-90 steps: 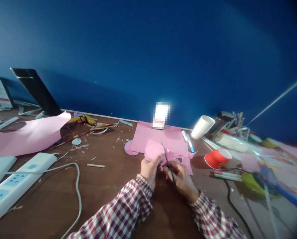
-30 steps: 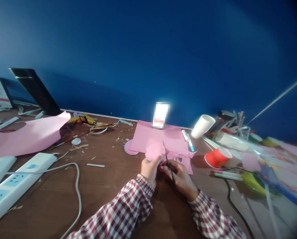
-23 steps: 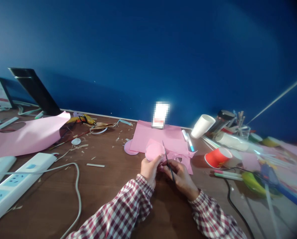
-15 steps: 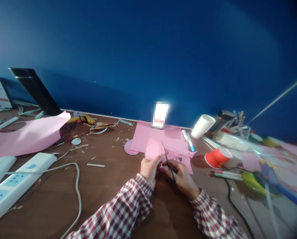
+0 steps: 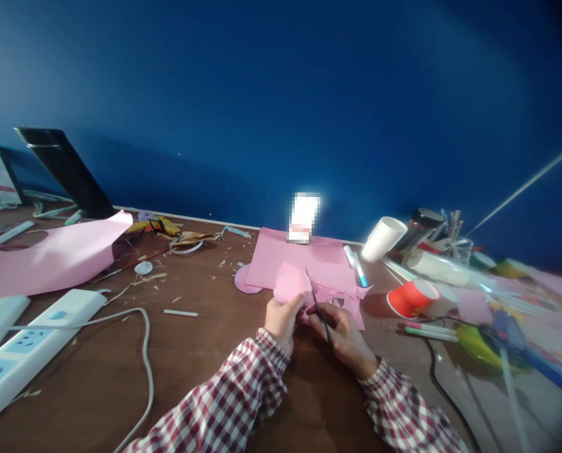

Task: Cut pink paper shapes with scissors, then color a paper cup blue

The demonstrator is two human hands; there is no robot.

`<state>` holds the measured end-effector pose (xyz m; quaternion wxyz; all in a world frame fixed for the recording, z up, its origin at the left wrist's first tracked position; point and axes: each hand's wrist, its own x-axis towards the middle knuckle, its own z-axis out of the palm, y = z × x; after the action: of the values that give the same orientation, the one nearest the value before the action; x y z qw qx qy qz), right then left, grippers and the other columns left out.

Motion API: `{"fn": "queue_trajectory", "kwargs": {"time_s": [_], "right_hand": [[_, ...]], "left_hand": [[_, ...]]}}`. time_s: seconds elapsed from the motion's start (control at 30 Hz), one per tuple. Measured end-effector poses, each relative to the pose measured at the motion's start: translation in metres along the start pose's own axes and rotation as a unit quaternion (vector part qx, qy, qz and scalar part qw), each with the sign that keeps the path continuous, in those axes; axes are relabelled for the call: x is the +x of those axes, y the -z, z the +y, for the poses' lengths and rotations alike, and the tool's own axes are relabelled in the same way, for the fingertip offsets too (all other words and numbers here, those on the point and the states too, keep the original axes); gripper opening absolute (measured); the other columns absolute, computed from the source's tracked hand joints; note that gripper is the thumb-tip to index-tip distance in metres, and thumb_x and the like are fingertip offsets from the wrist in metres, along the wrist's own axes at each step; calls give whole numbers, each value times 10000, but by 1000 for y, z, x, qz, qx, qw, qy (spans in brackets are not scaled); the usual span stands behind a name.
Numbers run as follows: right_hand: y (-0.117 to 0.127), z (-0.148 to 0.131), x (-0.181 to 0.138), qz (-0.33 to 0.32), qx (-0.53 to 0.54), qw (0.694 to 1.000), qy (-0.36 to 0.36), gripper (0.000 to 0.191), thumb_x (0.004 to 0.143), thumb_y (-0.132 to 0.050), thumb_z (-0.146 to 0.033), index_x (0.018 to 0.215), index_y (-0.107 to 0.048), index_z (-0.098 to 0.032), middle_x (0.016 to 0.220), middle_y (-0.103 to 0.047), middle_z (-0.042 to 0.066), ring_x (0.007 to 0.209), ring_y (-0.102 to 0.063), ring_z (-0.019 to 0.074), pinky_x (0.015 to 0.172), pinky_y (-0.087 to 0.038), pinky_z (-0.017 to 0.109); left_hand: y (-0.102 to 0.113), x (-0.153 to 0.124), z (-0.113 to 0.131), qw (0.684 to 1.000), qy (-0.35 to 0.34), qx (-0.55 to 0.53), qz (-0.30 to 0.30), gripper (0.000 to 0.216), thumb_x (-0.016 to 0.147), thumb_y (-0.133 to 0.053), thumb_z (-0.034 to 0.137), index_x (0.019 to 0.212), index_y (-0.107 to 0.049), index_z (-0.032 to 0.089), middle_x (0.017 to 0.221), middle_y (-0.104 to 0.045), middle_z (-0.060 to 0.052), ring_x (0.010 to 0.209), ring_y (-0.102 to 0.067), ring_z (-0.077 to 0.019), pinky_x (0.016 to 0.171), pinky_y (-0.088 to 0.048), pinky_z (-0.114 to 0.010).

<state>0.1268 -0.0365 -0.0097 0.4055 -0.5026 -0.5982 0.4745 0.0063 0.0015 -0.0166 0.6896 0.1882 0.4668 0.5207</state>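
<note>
My left hand (image 5: pixel 280 321) pinches a rounded piece of pink paper (image 5: pixel 290 283) between thumb and fingers, above the table. Dark scissors (image 5: pixel 314 301), seen nearly edge-on, are in my right hand (image 5: pixel 340 333), its fingers closed around them. Their thin blade points up and away along the right edge of the rounded piece; whether it touches the paper I cannot tell. Behind the hands a larger pink sheet (image 5: pixel 271 255) lies flat. Cut pink scraps (image 5: pixel 354 305) sit beyond my right hand, and a pink disc (image 5: pixel 249 280) rests by the sheet's left edge.
Left are a white power strip (image 5: pixel 40 336), its cable and a curved pink sheet (image 5: pixel 73 258). Right stand a white paper cup (image 5: pixel 385 239), a red cup (image 5: pixel 410 299) and markers (image 5: pixel 356 267). A blurred bright upright object (image 5: pixel 303 217) stands by the blue wall.
</note>
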Motion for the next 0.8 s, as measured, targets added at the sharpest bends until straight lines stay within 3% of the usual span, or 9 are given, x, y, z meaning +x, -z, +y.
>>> {"fn": "queue_trajectory", "kwargs": {"time_s": [0.3, 0.8], "right_hand": [[1, -7, 0, 7, -31, 999, 24, 183, 820, -593, -337, 836, -619, -157, 742, -640, 26, 677, -594, 146, 587, -465, 208], [1, -6, 0, 22, -57, 998, 29, 195, 825, -584, -338, 809, -624, -148, 716, -636, 26, 643, -582, 139, 566, -448, 202]], "left_hand": [[-1, -1, 1, 1000, -4, 0, -6, 244, 549, -741, 239, 683, -647, 58, 514, -573, -27, 434, -482, -87, 390, -330, -204], [1, 0, -1, 999, -33, -1, -17, 277, 538, -760, 258, 694, -637, 64, 496, -518, 5, 428, -423, -70, 395, -317, -209]]}}
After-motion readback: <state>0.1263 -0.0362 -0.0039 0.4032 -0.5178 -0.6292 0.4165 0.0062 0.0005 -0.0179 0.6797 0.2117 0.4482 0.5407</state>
